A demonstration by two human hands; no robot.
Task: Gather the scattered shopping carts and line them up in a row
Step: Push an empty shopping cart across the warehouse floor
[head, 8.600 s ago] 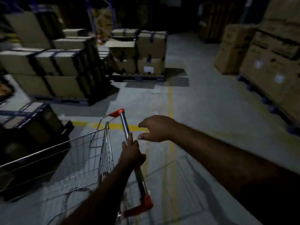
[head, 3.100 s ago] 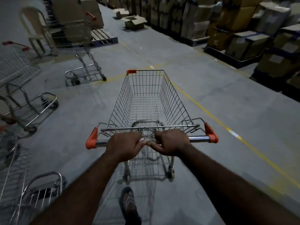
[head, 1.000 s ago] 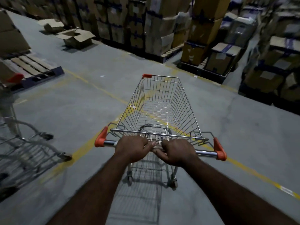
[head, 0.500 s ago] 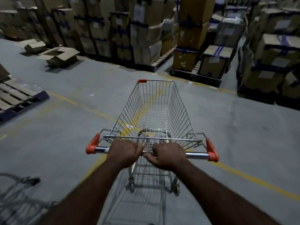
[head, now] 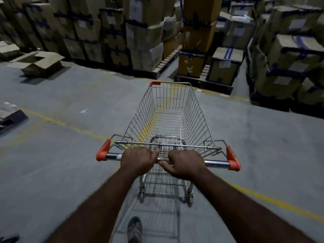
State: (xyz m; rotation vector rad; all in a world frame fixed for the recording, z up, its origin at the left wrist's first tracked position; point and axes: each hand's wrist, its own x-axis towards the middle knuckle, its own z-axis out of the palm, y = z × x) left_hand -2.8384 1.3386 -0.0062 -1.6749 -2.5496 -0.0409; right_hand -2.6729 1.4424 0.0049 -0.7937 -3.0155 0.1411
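A person's left hand [head: 138,160] and right hand [head: 185,163] hold the handle bar [head: 217,163] of a wire shopping cart [head: 140,118] on a dim warehouse floor [head: 70,155]. Each grip is curled round the steel bar, the two fists just beside each other at its middle, between the orange end caps [head: 103,151]. The cart stands upright on its wheels in the middle of the floor, its basket bare and its front end pointing toward the stacked cartons [head: 145,37] along the far edge. A painted yellow line [head: 273,200] runs under the cart and off toward the near right edge of the floor. An open carton [head: 36,63] lies at the far left, and a pallet [head: 10,118] juts in from the left edge. One sandalled foot [head: 134,228] shows behind the cart, between the forearms.
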